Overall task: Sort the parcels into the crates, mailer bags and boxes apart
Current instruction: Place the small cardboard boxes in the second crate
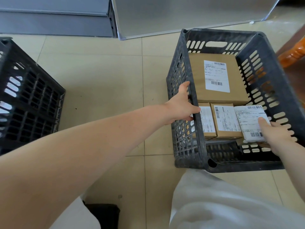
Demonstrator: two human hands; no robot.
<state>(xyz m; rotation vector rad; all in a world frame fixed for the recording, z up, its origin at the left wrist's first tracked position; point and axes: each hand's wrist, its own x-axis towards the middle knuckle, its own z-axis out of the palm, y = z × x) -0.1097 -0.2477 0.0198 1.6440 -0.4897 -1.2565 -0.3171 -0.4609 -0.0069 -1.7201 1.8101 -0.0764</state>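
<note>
A dark slotted crate [262, 47] stands on the floor at the right. Inside lie a large cardboard box [198, 80] with a white label at the far end and two small cardboard boxes [229, 133] side by side at the near end. My left hand [179, 106] grips the crate's left rim, thumb inside the wall. My right hand [277, 136] holds a small white-labelled parcel [250, 121] at the crate's near right corner, thumb on top. A second dark crate [33, 96] lies on its side at the left.
Pale floor tiles lie between the two crates. Grey metal panels [181, 14] lean at the back. An orange object [292, 55] sits beyond the right crate. My knee in light trousers [214, 204] is just in front of the right crate.
</note>
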